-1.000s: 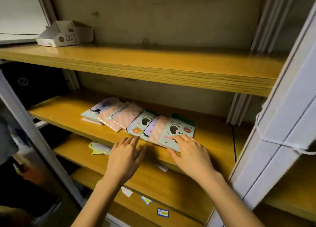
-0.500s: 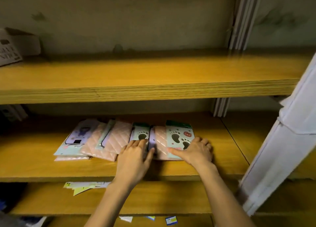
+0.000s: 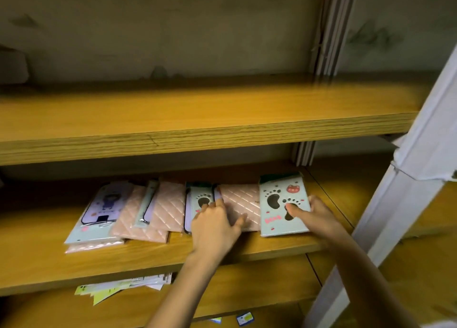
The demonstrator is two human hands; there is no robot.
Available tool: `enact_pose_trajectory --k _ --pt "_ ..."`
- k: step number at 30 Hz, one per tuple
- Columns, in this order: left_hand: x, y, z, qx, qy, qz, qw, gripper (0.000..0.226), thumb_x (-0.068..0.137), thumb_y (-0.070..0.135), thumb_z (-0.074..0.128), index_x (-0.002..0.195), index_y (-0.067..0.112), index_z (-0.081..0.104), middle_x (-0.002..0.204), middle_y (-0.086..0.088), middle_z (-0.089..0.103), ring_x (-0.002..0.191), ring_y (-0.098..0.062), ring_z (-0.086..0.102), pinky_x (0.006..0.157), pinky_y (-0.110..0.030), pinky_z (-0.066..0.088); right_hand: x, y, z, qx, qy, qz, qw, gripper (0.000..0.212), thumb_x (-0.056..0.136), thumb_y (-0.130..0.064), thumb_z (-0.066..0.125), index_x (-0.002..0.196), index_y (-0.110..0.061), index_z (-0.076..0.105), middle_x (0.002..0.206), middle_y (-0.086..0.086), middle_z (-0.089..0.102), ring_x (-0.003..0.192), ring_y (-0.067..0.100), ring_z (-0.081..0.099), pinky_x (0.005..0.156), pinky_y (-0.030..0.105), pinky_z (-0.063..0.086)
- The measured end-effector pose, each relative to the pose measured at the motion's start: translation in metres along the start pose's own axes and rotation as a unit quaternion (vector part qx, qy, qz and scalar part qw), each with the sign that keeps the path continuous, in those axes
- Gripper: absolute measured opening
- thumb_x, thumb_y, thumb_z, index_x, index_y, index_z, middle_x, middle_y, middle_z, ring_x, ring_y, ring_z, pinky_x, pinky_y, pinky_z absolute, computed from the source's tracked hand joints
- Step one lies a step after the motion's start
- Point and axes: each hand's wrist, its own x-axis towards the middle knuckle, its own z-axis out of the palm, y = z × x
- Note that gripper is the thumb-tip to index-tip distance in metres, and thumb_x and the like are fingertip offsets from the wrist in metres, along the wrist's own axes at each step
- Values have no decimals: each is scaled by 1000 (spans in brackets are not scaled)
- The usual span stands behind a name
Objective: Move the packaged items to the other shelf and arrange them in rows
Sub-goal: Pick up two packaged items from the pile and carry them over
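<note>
- Pale green flat cardboard package with black paw prints (image 3: 284, 204), under the right hand's (image 3: 319, 216) thumb: pink lettering just left of the thumb, too blurred to read.
- Lilac flat packaged phone case with cartoon figure (image 3: 101, 211), well left of the left hand (image 3: 214, 226): small print, unreadable.
- Small blue-and-white label (image 3: 244, 318) on lower shelf edge, below both hands: illegible.

A row of overlapping packaged items (image 3: 158, 211) lies flat on the middle shelf (image 3: 37, 266), across the centre of the frame. The left hand (image 3: 215, 226) rests on the packages at centre. The right hand (image 3: 314, 216) grips the rightmost package (image 3: 277, 204). Above runs another shelf (image 3: 197, 115). Papers (image 3: 123, 285) lie on the shelf below, lower left.
</note>
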Motion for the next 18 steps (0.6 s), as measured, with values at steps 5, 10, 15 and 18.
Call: enact_pose_trajectory --k 5,10,15,18 --pt "29 18 28 29 -96 -62 993 118 64 79 48 144 4 5 154 -18 13 141 -33 13 115 -43 21 -16 11 -11 14 38 -43 998 32 87 -19 60 112 -7 44 101 12 66 78 17 68 49 21 50" --pt "39 16 38 42 -73 -54 995 130 53 80 58 141 -2 8 148 -21 23 136 -36 21 113 -40 21 -19 22 -19 1 76 -58 995 34 85 -21 63 111 -6 46 106 13 67 87 24 69 57 29 54" --pt "51 5 30 29 -91 -43 994 124 59 68 66 141 -5 9 145 -22 28 130 -37 29 108 -39 28 -23 21 -19 14 82 -70 994 31 86 -20 63 109 -8 45 107 13 66 87 25 68 59 30 55" --pt "56 0 22 30 -111 -58 992 125 59 62 71 142 -5 6 147 -23 24 133 -37 26 109 -38 27 -27 19 -18 23 75 -73 994 31 86 -20 62 109 -8 46 107 12 66 87 23 69 61 32 57"
